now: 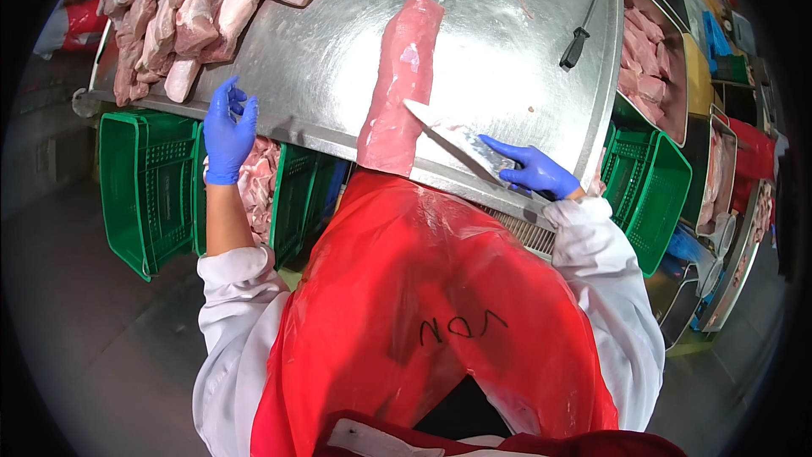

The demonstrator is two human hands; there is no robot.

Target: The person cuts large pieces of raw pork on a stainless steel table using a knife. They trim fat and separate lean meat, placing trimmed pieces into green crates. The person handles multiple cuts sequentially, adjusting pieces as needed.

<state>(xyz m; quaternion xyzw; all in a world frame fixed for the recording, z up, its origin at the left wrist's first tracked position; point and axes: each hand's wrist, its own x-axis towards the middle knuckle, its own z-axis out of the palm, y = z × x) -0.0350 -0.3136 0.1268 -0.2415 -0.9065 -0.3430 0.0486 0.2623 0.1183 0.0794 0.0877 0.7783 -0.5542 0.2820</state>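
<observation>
A long pink strip of meat (394, 76) lies lengthwise on the steel table (507, 51), its near end at the front edge. My right hand (529, 167), in a blue glove, is closed round the handle of a long knife (444, 131), whose tip rests at the right side of the meat. My left hand (231, 127), also gloved in blue, is raised near the table's front edge, left of the strip, fingers loosely curved and apart, holding nothing. Just behind it is a pile of pale pink meat pieces (194, 17). A black-handled tool (574, 48) lies at the table's right side.
Green crates (148, 182) stand below the table at left, one holding cut meat (259, 190). Another green crate (651, 195) is at right, beside a bin of meat (644, 59). My red apron (423, 288) is against the front edge. Someone's red-clad body (80, 21) shows at far left.
</observation>
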